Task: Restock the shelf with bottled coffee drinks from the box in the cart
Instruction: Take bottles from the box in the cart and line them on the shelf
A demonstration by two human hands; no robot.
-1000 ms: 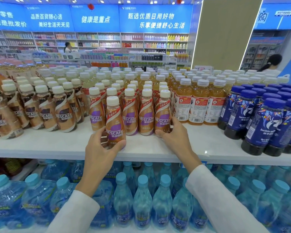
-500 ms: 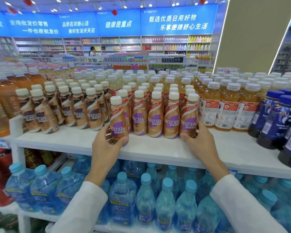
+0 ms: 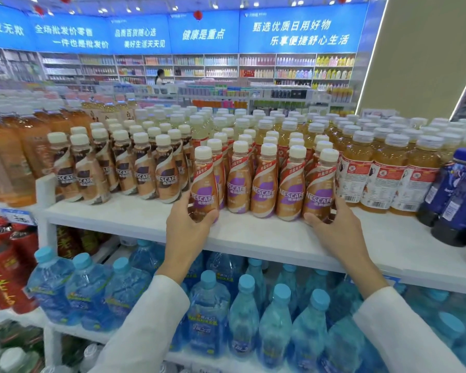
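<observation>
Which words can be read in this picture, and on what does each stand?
"NESCAFE": purple bottles.
"NESCAFE": brown bottles.
"健康是重点": middle banner.
"甄选优质日用好物", "乐享便捷舒心生活": right banner.
"全场批发价零售", "一件也是批发价": left banner.
Too blurred or small to read: labels of the amber bottles and the water bottles, the price tag, small print under "NESCAFE".
</observation>
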